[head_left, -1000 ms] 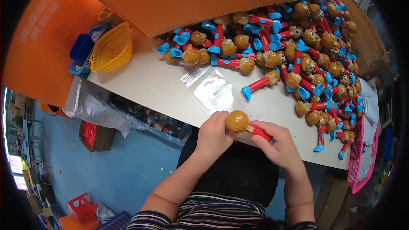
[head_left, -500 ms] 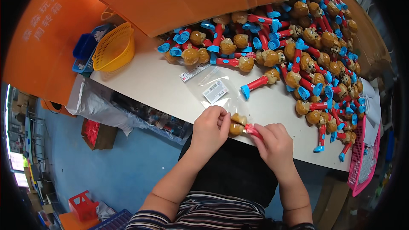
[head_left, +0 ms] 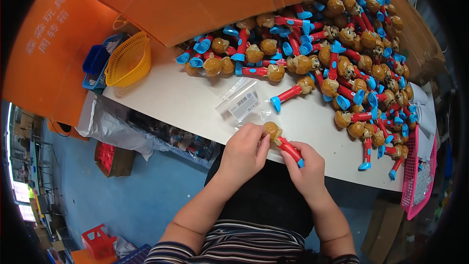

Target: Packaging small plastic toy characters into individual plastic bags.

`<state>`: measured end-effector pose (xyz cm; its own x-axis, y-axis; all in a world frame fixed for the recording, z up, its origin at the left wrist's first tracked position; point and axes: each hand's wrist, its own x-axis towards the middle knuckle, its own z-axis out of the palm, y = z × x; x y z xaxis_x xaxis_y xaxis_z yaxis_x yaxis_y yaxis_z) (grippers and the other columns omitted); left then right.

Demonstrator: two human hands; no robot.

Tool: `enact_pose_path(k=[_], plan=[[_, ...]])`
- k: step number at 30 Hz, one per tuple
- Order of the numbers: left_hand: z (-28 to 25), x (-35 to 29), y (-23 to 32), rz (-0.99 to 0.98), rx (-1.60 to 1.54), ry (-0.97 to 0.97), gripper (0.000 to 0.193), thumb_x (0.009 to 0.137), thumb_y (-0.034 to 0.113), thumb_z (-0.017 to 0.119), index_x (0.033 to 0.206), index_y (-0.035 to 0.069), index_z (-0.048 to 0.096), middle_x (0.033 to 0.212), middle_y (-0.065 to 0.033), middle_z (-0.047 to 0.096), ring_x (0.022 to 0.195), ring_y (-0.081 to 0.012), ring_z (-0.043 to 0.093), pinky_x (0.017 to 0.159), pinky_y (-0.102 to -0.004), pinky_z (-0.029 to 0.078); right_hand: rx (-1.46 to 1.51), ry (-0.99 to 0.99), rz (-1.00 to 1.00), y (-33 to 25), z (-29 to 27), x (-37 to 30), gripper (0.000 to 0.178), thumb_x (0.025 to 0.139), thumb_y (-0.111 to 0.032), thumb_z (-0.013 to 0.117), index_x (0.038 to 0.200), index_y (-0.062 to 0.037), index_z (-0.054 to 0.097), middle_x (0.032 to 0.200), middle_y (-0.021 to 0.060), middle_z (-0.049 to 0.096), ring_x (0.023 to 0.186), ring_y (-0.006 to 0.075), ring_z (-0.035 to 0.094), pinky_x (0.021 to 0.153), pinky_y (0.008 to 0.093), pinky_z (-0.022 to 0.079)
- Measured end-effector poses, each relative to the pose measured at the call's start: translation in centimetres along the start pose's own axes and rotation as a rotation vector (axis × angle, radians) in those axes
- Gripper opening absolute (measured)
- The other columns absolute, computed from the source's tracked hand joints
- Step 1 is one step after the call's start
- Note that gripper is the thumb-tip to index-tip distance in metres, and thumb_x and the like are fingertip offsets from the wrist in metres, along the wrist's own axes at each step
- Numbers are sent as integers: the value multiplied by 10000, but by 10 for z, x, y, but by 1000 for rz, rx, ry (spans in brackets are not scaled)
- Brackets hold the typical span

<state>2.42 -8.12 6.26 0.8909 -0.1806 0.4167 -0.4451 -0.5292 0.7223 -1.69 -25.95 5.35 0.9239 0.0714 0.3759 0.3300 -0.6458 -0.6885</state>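
Note:
My right hand (head_left: 309, 168) holds a toy with a red stick body (head_left: 288, 149), a blue end and a round, shiny brown head, near the table's front edge. The fingers are wrapped round its blue end, and its head points up and to the left. My left hand (head_left: 244, 152) is closed right beside the toy's head; what its fingertips grip, if anything, is hidden. Just beyond my left hand lies a clear plastic bag (head_left: 222, 109) with a white printed label (head_left: 244, 106). One similar toy (head_left: 293, 94) rests alone to the bag's right.
A large heap of the same toys (head_left: 359, 63) covers the table's back and right. An orange panel (head_left: 205, 5) stands behind. Yellow basket (head_left: 128, 63) and blue bin (head_left: 95, 59) sit at the left; a pink basket (head_left: 409, 176) is at the right edge.
The toy has turned so that its blue end shows by my right hand. The bag's label and top have shifted; only one brown head shows between my hands now.

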Motion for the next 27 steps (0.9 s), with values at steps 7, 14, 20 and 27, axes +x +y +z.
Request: enact_pose_path(k=[7,14,20,27], plan=[[-8,-1,7,39,119,9,121,798,38,703,872,14,611,870,-118,578,794,-295,597,696,-371,487,519,-22,512,1,2,-13,227,858,-130,744,1022,5,664,863,142,697,723,197,671,667,300,520],[-7,0,22,176,42,-43,147,781,51,711,890,26,616,1017,-138,577,1011,-363,576,881,-423,467,123,-59,-9,-11,-12,-15,291,788,-119,801,1021,-9,667,802,138,658,673,292,642,606,354,514],[-6,-1,25,217,86,-87,171,807,69,685,948,16,602,1166,-162,544,1244,-432,497,1065,-624,325,-24,184,-38,-1,-4,-22,285,816,-72,764,1046,21,624,841,157,668,725,267,667,677,310,526],[-10,-7,29,207,7,-139,140,836,45,681,945,22,596,1228,-171,569,1318,-484,456,1105,-658,249,292,71,110,-15,4,-18,247,857,-70,732,1049,22,606,862,146,678,728,231,683,662,303,534]])
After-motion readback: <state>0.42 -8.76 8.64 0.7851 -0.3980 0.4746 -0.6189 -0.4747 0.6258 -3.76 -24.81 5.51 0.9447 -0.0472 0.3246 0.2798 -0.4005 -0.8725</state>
